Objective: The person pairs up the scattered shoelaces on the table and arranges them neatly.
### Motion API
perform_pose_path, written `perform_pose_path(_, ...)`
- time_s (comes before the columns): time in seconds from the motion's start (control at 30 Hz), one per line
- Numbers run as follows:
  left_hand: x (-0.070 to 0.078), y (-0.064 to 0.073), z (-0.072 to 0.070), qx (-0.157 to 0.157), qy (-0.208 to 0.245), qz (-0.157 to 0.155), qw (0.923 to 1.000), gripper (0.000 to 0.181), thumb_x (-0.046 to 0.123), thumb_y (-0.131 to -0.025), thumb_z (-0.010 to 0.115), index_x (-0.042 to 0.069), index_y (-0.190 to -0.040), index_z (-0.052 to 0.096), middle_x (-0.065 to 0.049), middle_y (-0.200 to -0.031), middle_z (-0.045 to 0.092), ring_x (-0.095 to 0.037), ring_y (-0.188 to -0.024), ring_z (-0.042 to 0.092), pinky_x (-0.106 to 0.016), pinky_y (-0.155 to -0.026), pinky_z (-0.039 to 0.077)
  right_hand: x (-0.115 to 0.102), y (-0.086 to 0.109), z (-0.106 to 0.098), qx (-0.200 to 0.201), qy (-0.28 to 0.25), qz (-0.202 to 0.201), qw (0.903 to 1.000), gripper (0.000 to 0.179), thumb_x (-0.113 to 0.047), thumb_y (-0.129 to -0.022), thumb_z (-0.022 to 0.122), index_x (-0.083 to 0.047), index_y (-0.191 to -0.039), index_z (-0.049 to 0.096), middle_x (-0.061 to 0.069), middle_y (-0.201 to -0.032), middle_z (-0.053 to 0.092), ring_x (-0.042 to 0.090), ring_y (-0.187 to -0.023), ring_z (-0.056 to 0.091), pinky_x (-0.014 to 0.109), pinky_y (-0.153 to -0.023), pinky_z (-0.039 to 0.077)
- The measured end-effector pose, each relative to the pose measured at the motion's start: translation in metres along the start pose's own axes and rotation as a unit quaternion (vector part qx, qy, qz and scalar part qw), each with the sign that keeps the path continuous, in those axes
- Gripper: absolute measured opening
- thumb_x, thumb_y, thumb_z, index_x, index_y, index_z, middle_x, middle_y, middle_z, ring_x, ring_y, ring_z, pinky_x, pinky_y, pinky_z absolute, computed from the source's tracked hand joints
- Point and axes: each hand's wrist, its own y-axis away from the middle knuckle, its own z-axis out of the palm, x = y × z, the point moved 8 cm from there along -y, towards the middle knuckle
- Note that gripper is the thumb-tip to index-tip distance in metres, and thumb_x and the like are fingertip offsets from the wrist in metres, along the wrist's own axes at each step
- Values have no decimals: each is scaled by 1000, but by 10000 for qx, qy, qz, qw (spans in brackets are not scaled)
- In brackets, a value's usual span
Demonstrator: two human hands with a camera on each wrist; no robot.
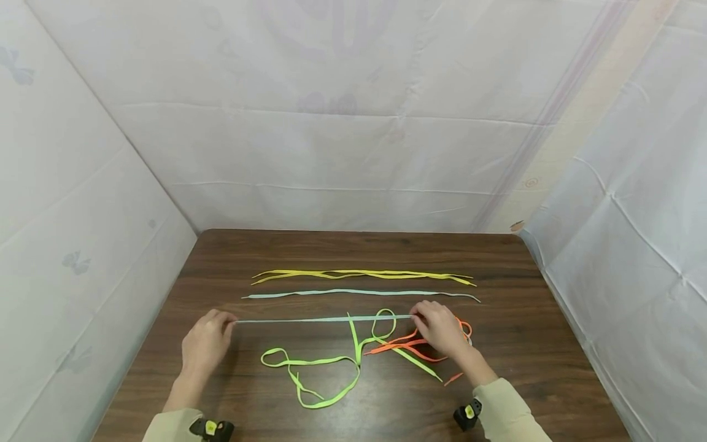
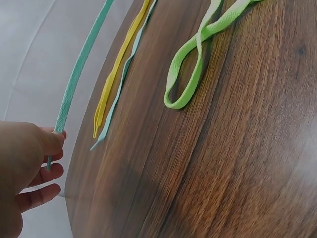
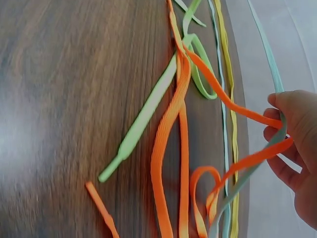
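A pale teal shoelace [image 1: 326, 319] stretches nearly straight between my two hands, above the table. My left hand [image 1: 207, 344] pinches it near one end, and a short tip [image 2: 48, 162] pokes out below the thumb. On the other side my right hand [image 1: 442, 328] pinches the lace between thumb and fingers; its remaining length hangs down toward the table. An orange shoelace [image 3: 171, 119] loops up to the right fingers, caught with the teal one there. Beneath the taut lace lies a tangled lime green shoelace [image 1: 330, 402], partly crossed by the orange one.
Toward the back of the brown wooden table [image 1: 265, 245], yellow shoelaces [image 1: 386, 275] lie stretched out sideways. In front of them another pale blue shoelace [image 1: 353, 291] lies roughly parallel. White cloth walls [image 1: 342, 147] stand behind and at both sides.
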Motion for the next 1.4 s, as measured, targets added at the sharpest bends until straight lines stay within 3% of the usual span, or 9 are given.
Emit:
perform_pose_path(0.23, -5, -5, -6, 100, -41, 36, 9999, 7, 4, -76, 71, 4, -82, 67, -14, -82, 64, -24, -58, 58, -34, -41, 42, 8, 6, -9, 47, 102, -26, 9999, 14, -6, -76, 73, -16, -83, 65, -7, -76, 62, 6, -64, 48, 21, -55, 39)
perform_pose_path(0.53, -17, -6, -8, 63, -73, -74, 9999, 6, 5, -77, 70, 5, -83, 67, -13, -83, 64, -27, -60, 59, -36, -42, 41, 26, 16, -15, -251, 107, 488, 9984, 11, -8, -79, 71, -16, -84, 66, -8, -77, 61, 6, -64, 49, 21, -54, 39)
perform_pose_path(1.0, -31, -10, -2, -264, -83, -372, 9989, 6, 8, -81, 66, 5, -86, 67, -14, -85, 63, -23, -57, 56, -35, -40, 39, 60, 34, -33, -433, 236, 919, 9946, 8, -9, -79, 71, -14, -84, 66, -8, -77, 59, 5, -64, 49, 24, -54, 41)
perform_pose_path(1.4, -38, -11, -2, -362, -110, -418, 9984, 6, 9, -82, 65, 4, -86, 66, -14, -85, 62, -19, -52, 51, -34, -38, 36, 83, 53, -44, -357, 525, 1304, 9894, 9, -7, -78, 71, -13, -81, 65, -3, -76, 61, 8, -65, 52, 29, -54, 43)
